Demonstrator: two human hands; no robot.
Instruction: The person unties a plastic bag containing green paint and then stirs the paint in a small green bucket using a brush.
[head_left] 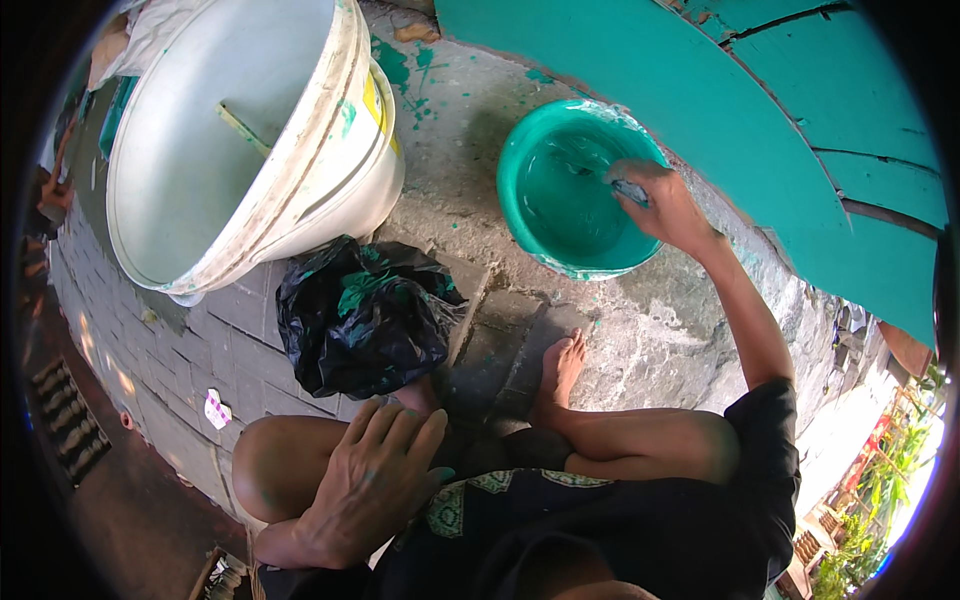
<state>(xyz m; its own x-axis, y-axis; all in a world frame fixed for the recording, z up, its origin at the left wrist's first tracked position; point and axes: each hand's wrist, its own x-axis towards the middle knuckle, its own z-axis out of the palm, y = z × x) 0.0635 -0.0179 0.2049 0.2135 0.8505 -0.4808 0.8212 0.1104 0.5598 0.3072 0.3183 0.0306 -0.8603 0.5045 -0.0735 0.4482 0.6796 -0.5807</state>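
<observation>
My right hand [660, 205] is closed around a grey, paint-smeared handle [630, 192] over the right side of a basin of green paint [510, 185]. What the handle ends in cannot be made out. Paint coats the basin's inner wall, and its rim is smeared. My left hand [375, 485] lies by my left knee, back upward, fingers stretched out and holding nothing. Its thumb has green paint on it. Just beyond this hand sits a crumpled black plastic bag [365, 320] with green paint on its folds.
A large white bucket [385, 160] stands at the far left, with a paint-marked stick [243, 130] inside. Along the far right runs a green-painted surface [690, 110]. My bare foot [562, 375] rests on the concrete near the basin. Grey paving [250, 310] extends leftward.
</observation>
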